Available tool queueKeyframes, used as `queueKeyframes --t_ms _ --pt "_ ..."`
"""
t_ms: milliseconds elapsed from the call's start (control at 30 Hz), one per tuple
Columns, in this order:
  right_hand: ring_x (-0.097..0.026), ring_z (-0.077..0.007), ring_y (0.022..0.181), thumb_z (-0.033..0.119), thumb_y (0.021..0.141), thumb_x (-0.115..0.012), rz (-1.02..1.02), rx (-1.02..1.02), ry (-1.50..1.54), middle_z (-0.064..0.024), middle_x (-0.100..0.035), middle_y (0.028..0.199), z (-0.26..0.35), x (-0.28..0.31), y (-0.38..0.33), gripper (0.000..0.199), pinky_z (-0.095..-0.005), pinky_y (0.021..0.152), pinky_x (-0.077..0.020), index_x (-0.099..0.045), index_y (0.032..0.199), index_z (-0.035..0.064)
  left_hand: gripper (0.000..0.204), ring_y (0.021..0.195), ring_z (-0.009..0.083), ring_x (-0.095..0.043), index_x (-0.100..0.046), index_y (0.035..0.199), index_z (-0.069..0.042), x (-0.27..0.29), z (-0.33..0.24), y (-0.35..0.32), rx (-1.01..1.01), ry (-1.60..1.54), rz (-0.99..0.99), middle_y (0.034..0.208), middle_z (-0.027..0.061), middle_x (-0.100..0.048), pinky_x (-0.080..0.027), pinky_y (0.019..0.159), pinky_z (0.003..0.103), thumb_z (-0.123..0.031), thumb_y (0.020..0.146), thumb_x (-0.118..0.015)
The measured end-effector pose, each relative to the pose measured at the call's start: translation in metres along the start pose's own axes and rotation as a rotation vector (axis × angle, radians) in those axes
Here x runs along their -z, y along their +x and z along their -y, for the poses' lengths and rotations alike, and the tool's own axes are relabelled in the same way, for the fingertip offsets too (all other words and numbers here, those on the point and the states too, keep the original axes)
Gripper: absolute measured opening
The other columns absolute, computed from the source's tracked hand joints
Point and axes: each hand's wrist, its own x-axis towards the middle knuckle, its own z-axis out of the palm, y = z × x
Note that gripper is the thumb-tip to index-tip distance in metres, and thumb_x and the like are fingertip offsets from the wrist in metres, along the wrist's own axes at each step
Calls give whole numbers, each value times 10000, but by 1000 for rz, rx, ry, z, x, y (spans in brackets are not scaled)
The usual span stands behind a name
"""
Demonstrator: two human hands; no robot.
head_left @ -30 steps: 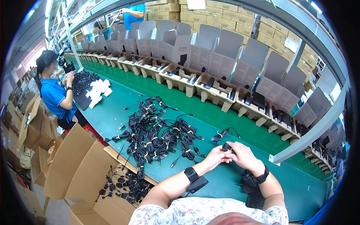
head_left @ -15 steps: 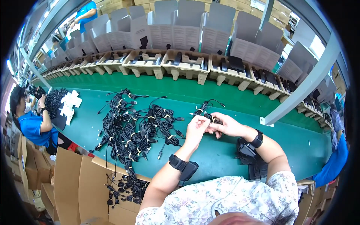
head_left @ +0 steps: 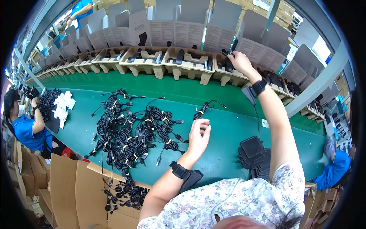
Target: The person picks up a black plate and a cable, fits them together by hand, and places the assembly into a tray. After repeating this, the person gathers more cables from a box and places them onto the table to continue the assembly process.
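Note:
My right hand (head_left: 240, 63) reaches to the far side of the bench, over a moulded tan tray (head_left: 231, 77). Its fingers are closed on a small black cable bundle (head_left: 225, 52), partly hidden by the fingertips. Lower down, my left hand (head_left: 199, 134) hovers above the green bench with thumb and fingers apart, holding nothing. Just beyond its fingertips lies a single black cable bundle (head_left: 202, 110) with a pale tie. To the left spreads a large heap of tied black cables (head_left: 126, 133) with metal plugs showing.
A row of tan trays (head_left: 187, 71) with black parts and upright grey box lids runs along the back. Flat black devices (head_left: 253, 152) lie by my right arm. A slanted grey post (head_left: 320, 82) stands right. Cables fill an open carton (head_left: 82, 183); a co-worker (head_left: 32, 124) sits left.
My two hands have come apart. The right has moved up and away to the tray with the cable bundle, while the left has lowered slightly and opened over the bench.

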Motion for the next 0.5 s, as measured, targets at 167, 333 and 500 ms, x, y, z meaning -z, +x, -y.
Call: queueKeyframes --t_ms 167,333,500 --pt "-610 -365 853 219 849 -490 118 32 -317 -221 -626 869 -2 -25 36 274 -425 725 -491 -616 915 -16 329 1126 289 -451 -522 1120 -56 10 -4 6 -638 1065 -159 1206 141 -466 -366 941 413 -88 799 -590" --pt "-618 -348 857 117 804 -467 100 151 -515 -218 -626 888 3 -37 48 220 -412 703 -502 -638 850 -13 356 1182 340 -388 -540 1108 -55 20 13 9 -548 1174 -41 1287 149 -410 -308 998 451 -87 761 -608" --pt "-626 -359 737 117 796 -490 208 285 -571 -204 -629 798 -15 -41 50 193 -427 620 -505 -634 777 -9 367 1125 336 -439 -557 1047 -61 22 19 13 -500 1058 -61 1238 150 -450 -392 923 426 -11 692 -637"
